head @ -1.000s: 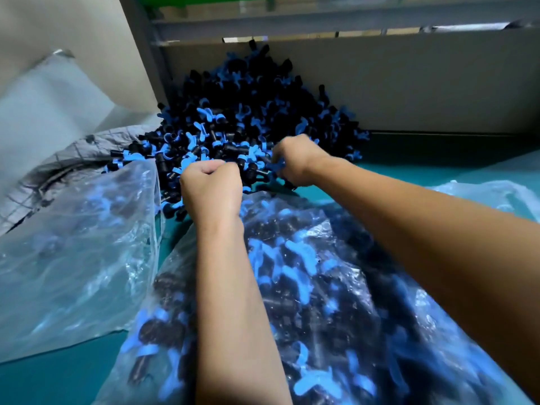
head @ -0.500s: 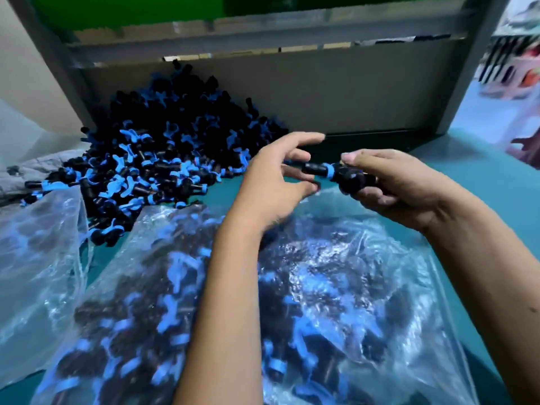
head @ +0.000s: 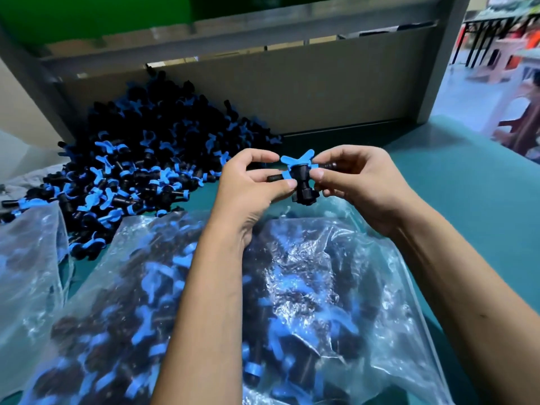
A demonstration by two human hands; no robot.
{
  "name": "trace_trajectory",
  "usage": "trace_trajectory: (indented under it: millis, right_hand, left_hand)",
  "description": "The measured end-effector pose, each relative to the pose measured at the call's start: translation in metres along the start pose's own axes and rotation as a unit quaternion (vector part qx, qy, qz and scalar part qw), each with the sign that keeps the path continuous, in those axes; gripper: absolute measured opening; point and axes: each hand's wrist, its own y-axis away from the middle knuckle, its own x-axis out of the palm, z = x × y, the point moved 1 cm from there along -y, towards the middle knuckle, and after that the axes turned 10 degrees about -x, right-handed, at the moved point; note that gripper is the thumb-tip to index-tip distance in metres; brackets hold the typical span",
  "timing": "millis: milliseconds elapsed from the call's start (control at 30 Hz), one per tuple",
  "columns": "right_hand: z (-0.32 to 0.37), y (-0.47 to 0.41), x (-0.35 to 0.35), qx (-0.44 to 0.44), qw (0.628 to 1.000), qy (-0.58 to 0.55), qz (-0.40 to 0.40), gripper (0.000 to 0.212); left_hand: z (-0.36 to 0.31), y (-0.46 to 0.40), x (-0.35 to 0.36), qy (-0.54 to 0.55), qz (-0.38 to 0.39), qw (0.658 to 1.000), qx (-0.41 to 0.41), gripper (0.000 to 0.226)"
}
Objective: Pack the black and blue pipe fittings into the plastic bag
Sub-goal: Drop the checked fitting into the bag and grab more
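Above the far edge of the plastic bag [head: 336, 302], both hands are holding a small cluster of fittings [head: 301, 182] in mid-air: black barrel-shaped bodies with ribbed stubs sticking out left and right, and a blue wing-shaped handle standing up on top. The left hand [head: 251, 185] is pinching the left stub between thumb and fingers, and the right hand [head: 356, 185] is gripping the right side with curled fingers, thumb pressing near the blue collar. Half a second earlier the fittings were lying flatter between the hands, with the left fingers more spread; now the blue handle is showing upright and both grips are sitting closer together. A second ago both hands were digging into the pile [head: 140, 171] with fists closed. That pile of loose black and blue fittings is lying far left on the green table [head: 467, 200], banked against a grey board [head: 321, 92]. The near bag is lying flat and already bulging with fittings, with both forearms crossing over it and hiding part of it. A second clear bag [head: 26, 273] is resting at the near left, touching the pile.
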Motion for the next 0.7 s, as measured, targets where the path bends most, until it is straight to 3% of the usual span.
trace_trajectory:
  millis: [233, 467, 600, 700]
  right_hand:
    - [-0.002, 0.0, -0.021, 0.019, 0.997, 0.011, -0.069, 0.021]
    - [-0.009, 0.0, -0.002, 0.0, 0.999, 0.036, -0.003, 0.011]
    - [-0.009, -0.001, -0.011, 0.02, 0.998, -0.032, -0.047, 0.021]
    - [-0.011, -0.002, -0.009, 0.004, 0.997, -0.036, -0.066, 0.013]
  left_hand:
    - [-0.002, -0.001, -0.015, 0.062, -0.028, 0.998, -0.014, 0.024]
    - [-0.001, 0.001, 0.001, -0.026, 0.007, 1.0, 0.012, 0.022]
    - [-0.003, 0.0, -0.007, -0.002, -0.004, 1.0, 0.013, 0.017]
    - [-0.005, 0.0, -0.008, 0.012, -0.024, 1.0, 0.008, 0.014]
